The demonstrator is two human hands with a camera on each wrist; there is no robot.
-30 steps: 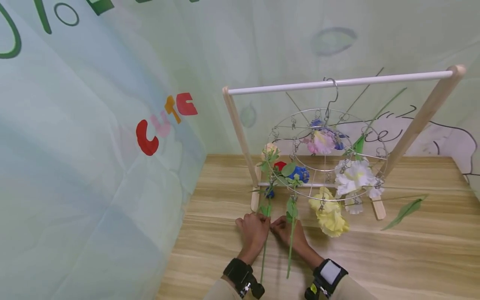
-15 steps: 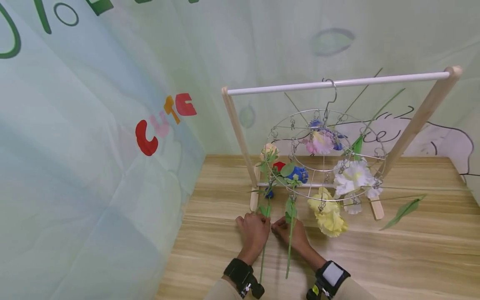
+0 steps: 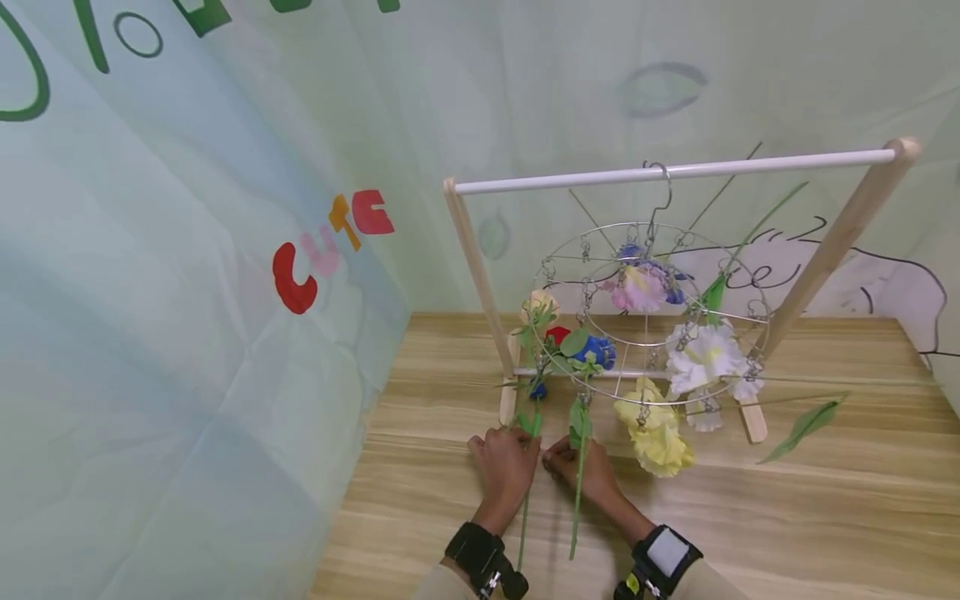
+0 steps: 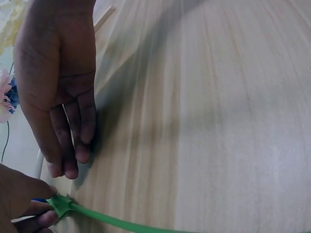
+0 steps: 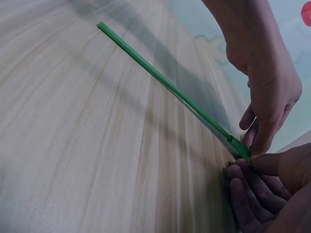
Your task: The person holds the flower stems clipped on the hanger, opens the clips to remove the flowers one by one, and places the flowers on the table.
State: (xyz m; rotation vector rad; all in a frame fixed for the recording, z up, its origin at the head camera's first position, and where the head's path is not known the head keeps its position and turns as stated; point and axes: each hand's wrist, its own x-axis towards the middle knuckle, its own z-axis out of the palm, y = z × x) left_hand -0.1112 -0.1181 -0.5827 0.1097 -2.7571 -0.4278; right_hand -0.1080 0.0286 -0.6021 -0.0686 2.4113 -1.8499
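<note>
In the head view my left hand (image 3: 506, 467) pinches the green stem (image 3: 524, 521) of an artificial flower near its leaf (image 3: 529, 423). The left wrist view shows that grip from close by, thumb and fingers at the green star-shaped base (image 4: 60, 205) above the stem. My right hand (image 3: 588, 471) is just beside it, fingers loosely bent and fingertips close to the held stem; the left wrist view shows nothing between them. A second green stem (image 3: 576, 521) hangs down across the right hand in the head view. Above both hands is a round wire hanger (image 3: 626, 400) with clips.
A wooden rack with a white bar (image 3: 562, 179) carries the hanger. Around the ring are a yellow flower (image 3: 660, 437), a white flower (image 3: 705, 358), a pink flower (image 3: 640, 287) and a blue flower (image 3: 597, 352). A long leaf (image 3: 806, 429) reaches out at right. Printed cloth (image 3: 225, 375) stands at left.
</note>
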